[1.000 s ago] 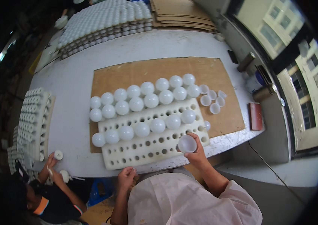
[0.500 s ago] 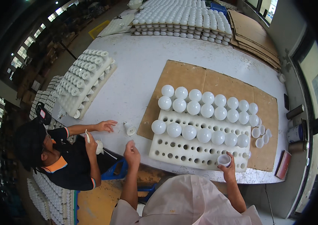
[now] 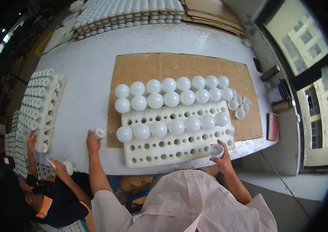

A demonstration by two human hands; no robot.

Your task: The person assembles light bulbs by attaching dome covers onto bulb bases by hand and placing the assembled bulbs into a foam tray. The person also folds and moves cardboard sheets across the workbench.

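Observation:
My left hand (image 3: pixel 93 141) is at the table left of the cardboard, its fingers closed at the side of a white bulb base (image 3: pixel 99 133). My right hand (image 3: pixel 223 157) holds a white translucent bulb cover (image 3: pixel 215 150), its open rim facing up, over the right front corner of a white foam tray (image 3: pixel 195 153). The tray has rows of holes. One row of round white bulbs (image 3: pixel 176 127) stands across its middle, and two more rows of bulbs (image 3: pixel 171 99) stand at its far side.
Loose bulb covers (image 3: pixel 240 113) lie right of the bulbs on a cardboard sheet (image 3: pixel 187 63). Trays of bulb bases (image 3: pixel 36 96) stand at the left. A co-worker's hand (image 3: pixel 31 141) is beside them. Stacked bulbs (image 3: pixel 129 9) fill the back. A red box (image 3: pixel 272 127) lies at the right edge.
The view has shifted right. My left hand has reached forward to the bulb base. The co-worker's arm has moved from near that base to the trays at left. My right hand still holds the cover.

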